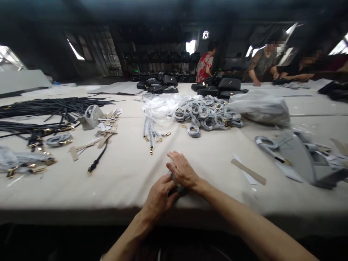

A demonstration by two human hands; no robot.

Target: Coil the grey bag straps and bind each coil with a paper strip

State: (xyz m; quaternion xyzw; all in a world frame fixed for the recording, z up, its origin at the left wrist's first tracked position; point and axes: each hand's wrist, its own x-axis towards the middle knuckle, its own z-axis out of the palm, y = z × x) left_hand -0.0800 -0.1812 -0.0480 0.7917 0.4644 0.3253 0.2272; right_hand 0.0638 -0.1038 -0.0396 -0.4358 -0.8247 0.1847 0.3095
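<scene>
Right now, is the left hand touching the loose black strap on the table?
Apart. The head view shows bare table cloth between the left hand and the black strap; the hand lies close to the right hand, near the table edge.

The left hand (pixel 159 197) and the right hand (pixel 182 170) were bare, as were both forearms, uncovered down to the picture's lower edge.

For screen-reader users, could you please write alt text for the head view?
The left hand grips a small dark grey bundle near the edge of a beige cloth-covered table, the right hand flat on top. Grey coiled straps are heaped beyond.
</scene>
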